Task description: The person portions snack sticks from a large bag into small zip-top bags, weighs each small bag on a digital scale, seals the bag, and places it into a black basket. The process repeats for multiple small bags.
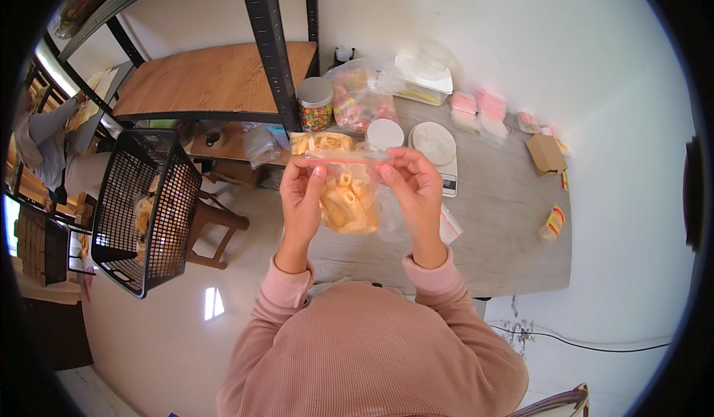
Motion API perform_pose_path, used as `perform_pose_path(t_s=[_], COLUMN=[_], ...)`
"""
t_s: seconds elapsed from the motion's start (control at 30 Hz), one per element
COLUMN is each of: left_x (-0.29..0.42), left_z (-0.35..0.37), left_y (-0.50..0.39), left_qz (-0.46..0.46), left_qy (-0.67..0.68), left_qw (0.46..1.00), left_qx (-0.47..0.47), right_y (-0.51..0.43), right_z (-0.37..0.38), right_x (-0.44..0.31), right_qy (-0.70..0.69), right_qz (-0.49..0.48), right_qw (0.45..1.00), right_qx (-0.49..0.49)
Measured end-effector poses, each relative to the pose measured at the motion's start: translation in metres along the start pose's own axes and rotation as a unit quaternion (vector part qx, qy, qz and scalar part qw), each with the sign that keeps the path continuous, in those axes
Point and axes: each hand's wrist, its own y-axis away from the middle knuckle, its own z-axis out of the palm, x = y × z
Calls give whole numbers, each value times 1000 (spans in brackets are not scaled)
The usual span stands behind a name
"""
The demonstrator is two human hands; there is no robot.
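A clear zip-lock bag (350,205) of pale yellow tube-shaped snacks hangs upright between my hands. My left hand (301,194) pinches the left end of its red-lined zip strip, thumb in front. At the right end, my right hand (414,185) grips the same strip between thumb and fingers. Whether the strip is fully sealed I cannot tell. Just behind the bag lies a larger bag of similar snacks (323,141). A white kitchen scale (434,146) with a round plate stands beyond my right hand. Another zip bag (449,226) lies flat near my right wrist.
At the back stand a jar of colourful pieces (316,107), a bag of candies (362,102) and a white tub (427,85). Pink-topped bag stacks (479,107) and a cardboard box (545,155) lie right. A black basket (145,211) sits on a brown stool (215,230); a person (47,144) is far left.
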Motion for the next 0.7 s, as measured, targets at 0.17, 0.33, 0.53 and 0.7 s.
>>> perform_pose_path(t_s=[0.17, 0.33, 0.53, 0.7], left_x=[13, 27, 40, 51], left_z=[-12, -24, -46, -61], left_y=[14, 23, 27, 30], left_qz=[39, 100, 135, 148], left_qy=[-1, -26, -77, -118], left_qw=[997, 992, 985, 978], left_qx=[64, 75, 75, 82], right_y=[14, 21, 26, 24], right_z=[17, 35, 50, 60], right_x=[3, 5, 9, 14], right_qy=[8, -6, 33, 64], right_qz=[39, 16, -6, -22], right_qw=[999, 999, 998, 996], right_qx=[-23, -32, -52, -65])
